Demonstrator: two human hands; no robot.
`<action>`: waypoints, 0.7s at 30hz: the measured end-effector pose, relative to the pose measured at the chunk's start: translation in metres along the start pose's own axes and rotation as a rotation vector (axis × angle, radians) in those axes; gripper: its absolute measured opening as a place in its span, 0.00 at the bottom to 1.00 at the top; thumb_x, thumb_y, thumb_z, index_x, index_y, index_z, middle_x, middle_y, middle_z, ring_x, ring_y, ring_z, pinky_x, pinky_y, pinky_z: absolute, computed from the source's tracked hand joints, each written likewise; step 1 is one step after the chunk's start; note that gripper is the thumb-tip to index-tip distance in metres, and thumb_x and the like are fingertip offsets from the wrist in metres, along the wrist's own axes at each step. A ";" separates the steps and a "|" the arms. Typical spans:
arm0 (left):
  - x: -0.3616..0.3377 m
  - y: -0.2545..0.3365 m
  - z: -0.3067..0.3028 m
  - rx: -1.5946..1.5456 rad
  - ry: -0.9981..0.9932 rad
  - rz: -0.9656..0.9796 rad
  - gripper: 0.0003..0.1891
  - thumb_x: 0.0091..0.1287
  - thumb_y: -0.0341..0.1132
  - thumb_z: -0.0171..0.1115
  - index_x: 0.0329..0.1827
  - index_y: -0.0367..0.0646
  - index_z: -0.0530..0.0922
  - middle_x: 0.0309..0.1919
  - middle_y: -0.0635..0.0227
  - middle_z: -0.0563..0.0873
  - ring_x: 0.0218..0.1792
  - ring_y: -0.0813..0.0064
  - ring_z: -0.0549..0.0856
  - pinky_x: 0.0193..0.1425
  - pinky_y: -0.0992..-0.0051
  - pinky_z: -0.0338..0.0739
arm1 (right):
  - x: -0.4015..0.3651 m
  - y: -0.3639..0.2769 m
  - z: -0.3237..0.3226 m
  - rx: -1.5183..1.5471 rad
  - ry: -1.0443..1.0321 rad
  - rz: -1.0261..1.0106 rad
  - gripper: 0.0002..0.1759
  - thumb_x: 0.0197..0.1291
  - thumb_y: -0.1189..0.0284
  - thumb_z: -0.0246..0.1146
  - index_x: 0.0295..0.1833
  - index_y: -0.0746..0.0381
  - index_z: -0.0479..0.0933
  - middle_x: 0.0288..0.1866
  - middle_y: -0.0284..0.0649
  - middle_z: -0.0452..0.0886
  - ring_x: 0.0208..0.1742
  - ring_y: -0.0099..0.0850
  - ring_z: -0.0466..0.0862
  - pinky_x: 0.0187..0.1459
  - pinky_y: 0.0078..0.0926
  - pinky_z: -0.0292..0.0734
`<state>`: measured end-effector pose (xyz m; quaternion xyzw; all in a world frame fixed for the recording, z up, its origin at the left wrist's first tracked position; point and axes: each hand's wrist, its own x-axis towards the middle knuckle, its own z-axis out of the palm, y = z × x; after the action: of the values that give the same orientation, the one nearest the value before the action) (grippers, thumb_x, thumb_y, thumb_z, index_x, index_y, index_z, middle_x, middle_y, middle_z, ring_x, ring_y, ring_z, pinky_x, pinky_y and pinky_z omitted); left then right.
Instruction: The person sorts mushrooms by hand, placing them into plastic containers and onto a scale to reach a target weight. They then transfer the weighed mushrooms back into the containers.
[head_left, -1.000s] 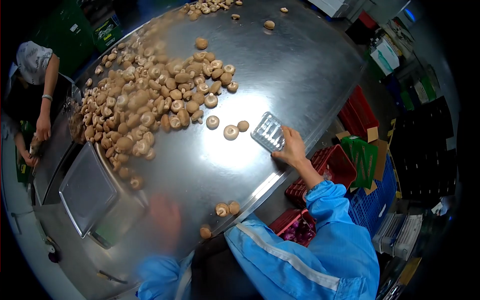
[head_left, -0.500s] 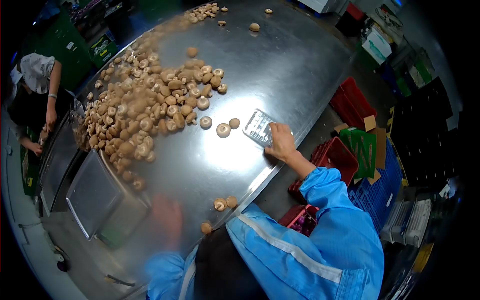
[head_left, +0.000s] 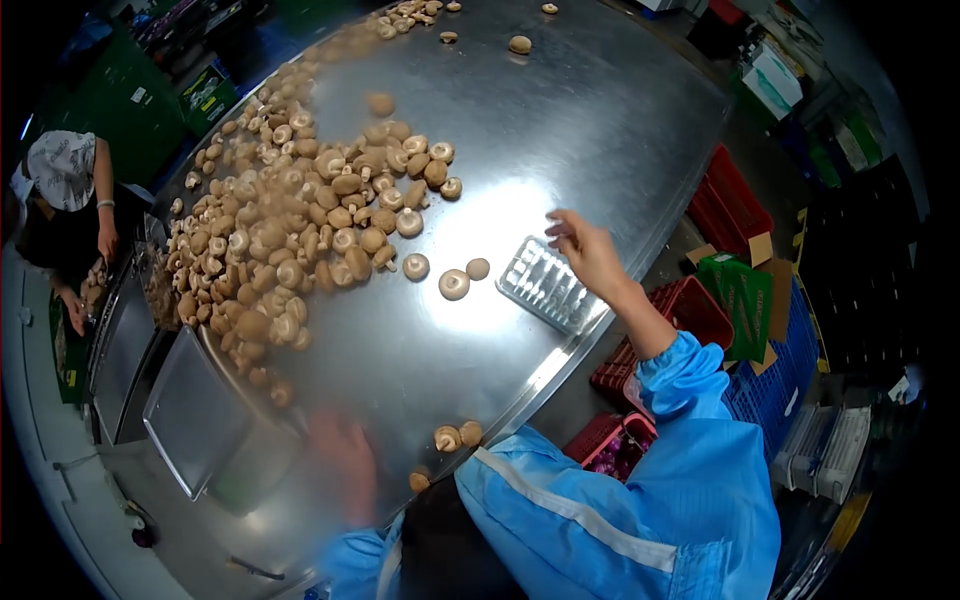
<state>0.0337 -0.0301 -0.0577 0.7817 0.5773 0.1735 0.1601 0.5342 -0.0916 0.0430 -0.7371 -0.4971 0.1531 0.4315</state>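
Note:
A clear plastic tray [head_left: 540, 285] with ridges lies on the metal table [head_left: 600, 120] near its right edge. Just over the tray's far right side is my right hand [head_left: 588, 252], empty, with loosely bent fingers spread apart. My left hand [head_left: 345, 455] is low at the table's near side, smeared by blur, so its fingers cannot be made out. Two mushrooms [head_left: 455, 284] rest left of the tray, and a few more mushrooms [head_left: 448, 438] sit by the near edge. A large heap of brown mushrooms [head_left: 270, 225] covers the table's left part.
A grey see-through bin [head_left: 195, 410] stands at the lower left. Beyond the heap, a co-worker's hand [head_left: 107, 240] is near another mushroom pile. Red crates [head_left: 730, 205], a green carton [head_left: 738, 300] and a blue crate [head_left: 775, 385] stand on the floor at right.
My right hand has let go of the plastic tray and lifted up and away from it. The tray stays on the table. The whole view has shifted slightly.

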 end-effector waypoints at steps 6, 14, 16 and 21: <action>0.004 0.009 0.016 -0.113 0.103 -0.113 0.21 0.63 0.29 0.60 0.60 0.35 0.73 0.67 0.48 0.72 0.70 0.49 0.69 0.74 0.55 0.61 | 0.107 0.081 0.023 0.341 0.099 0.386 0.37 0.60 0.89 0.49 0.77 0.60 0.57 0.56 0.53 0.80 0.43 0.37 0.89 0.40 0.28 0.86; 0.044 0.066 0.015 -0.375 0.114 -0.235 0.23 0.65 0.27 0.60 0.64 0.32 0.71 0.68 0.50 0.71 0.69 0.54 0.71 0.74 0.61 0.63 | 0.217 0.110 0.077 0.335 -0.089 0.460 0.32 0.69 0.80 0.49 0.78 0.60 0.57 0.52 0.53 0.82 0.35 0.36 0.89 0.33 0.28 0.86; 0.064 0.079 0.022 -0.340 0.083 -0.218 0.26 0.66 0.28 0.60 0.67 0.33 0.68 0.70 0.51 0.70 0.70 0.55 0.70 0.75 0.62 0.62 | 0.234 0.103 0.092 0.420 -0.178 0.445 0.25 0.76 0.69 0.48 0.76 0.58 0.60 0.51 0.52 0.82 0.34 0.35 0.89 0.33 0.27 0.85; 0.136 0.128 0.032 -0.475 0.018 -0.301 0.31 0.69 0.30 0.58 0.75 0.35 0.61 0.73 0.52 0.65 0.73 0.58 0.66 0.77 0.62 0.59 | 0.243 0.081 0.133 0.528 -0.350 0.282 0.22 0.80 0.64 0.45 0.73 0.59 0.66 0.44 0.46 0.84 0.34 0.30 0.88 0.33 0.25 0.85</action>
<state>0.1935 0.0622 -0.0173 0.6263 0.6314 0.2852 0.3574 0.6077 0.1719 -0.0487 -0.6241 -0.4002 0.4586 0.4900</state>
